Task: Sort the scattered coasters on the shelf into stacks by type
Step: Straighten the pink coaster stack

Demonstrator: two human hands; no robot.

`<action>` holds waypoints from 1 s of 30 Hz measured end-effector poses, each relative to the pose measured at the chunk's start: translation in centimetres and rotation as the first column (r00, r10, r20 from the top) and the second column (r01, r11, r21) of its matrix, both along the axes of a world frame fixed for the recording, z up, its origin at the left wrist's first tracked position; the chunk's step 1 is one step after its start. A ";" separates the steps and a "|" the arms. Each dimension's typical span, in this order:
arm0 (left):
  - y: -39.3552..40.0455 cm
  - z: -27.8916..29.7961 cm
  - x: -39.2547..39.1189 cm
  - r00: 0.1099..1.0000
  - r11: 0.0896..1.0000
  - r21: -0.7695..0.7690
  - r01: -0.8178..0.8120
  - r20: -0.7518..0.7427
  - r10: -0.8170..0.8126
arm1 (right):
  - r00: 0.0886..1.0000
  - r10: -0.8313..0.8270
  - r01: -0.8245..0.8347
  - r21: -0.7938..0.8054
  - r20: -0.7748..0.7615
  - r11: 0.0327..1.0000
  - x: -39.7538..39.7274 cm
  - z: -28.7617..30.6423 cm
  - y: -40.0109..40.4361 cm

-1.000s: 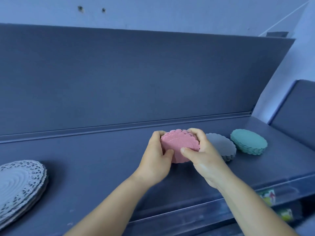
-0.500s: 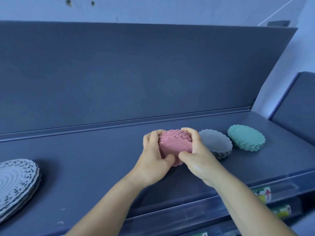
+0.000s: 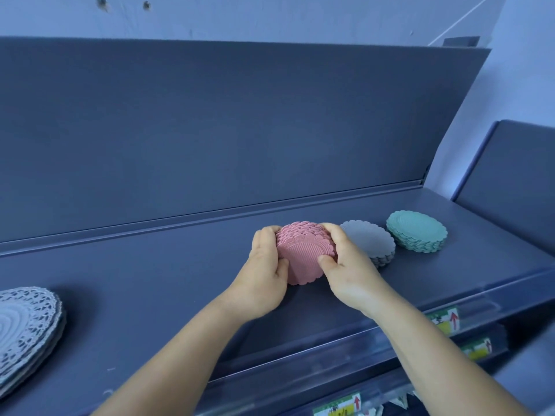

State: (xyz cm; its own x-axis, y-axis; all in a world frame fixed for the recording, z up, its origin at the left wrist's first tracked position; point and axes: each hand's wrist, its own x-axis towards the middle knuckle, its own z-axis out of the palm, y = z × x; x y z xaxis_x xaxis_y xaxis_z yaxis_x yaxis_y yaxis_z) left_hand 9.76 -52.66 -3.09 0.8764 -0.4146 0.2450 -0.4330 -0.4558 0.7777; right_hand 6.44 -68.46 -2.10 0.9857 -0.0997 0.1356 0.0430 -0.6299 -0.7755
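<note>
A stack of pink scalloped coasters point(image 3: 303, 255) stands tilted on its edge on the dark shelf point(image 3: 168, 283). My left hand point(image 3: 264, 273) grips its left side and my right hand point(image 3: 345, 265) grips its right side, thumbs on the near face. Just to the right lies a flat stack of grey scalloped coasters point(image 3: 371, 243), partly behind my right hand. Farther right sits a stack of teal coasters point(image 3: 417, 231). A pile of larger grey lace-edged mats point(image 3: 25, 331) lies at the far left.
The shelf's tall back panel point(image 3: 240, 130) rises behind the stacks. The front lip carries price labels point(image 3: 444, 321). Another dark shelf unit point(image 3: 516, 175) stands at the right.
The pink stack, held in both hands, has tipped from facing me toward lying down, its bottom edge now on the shelf. My hands shifted slightly with it.
</note>
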 end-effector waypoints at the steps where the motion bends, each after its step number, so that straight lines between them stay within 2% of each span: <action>1: 0.0 0.1 0.0 1.000 1.000 0.003 -0.009 0.006 0.009 | 1.000 -0.012 0.012 -0.006 0.011 1.000 -0.1 0.1 0.0; 4: -0.1 0.5 0.3 0.998 0.998 -0.032 -0.054 -0.021 0.053 | 0.995 -0.072 0.068 0.057 0.063 0.996 -0.3 0.4 -0.1; 6: -0.5 0.9 0.7 0.988 0.988 -0.048 -0.145 -0.067 0.142 | 0.987 -0.142 0.130 0.133 0.077 0.982 -0.2 0.5 -0.1; 8: -0.9 1.1 1.0 0.970 0.973 -0.026 -0.228 -0.094 0.224 | 0.977 -0.196 0.183 0.144 0.081 0.972 -0.1 0.4 -0.1; 14: -1.9 1.0 1.8 0.914 0.934 0.018 -0.356 -0.200 0.352 | 0.984 -0.176 0.177 -0.032 0.028 0.984 0.5 -0.5 0.6; 23: -2.3 0.5 2.7 0.903 0.903 0.187 -0.387 -0.124 0.412 | 0.989 -0.144 0.125 -0.287 -0.045 0.950 1.2 -0.1 0.9; 30: -2.1 -0.2 3.1 0.914 0.857 0.357 -0.371 -0.021 0.404 | 0.984 -0.138 0.068 -0.477 -0.114 0.876 1.6 -0.5 1.3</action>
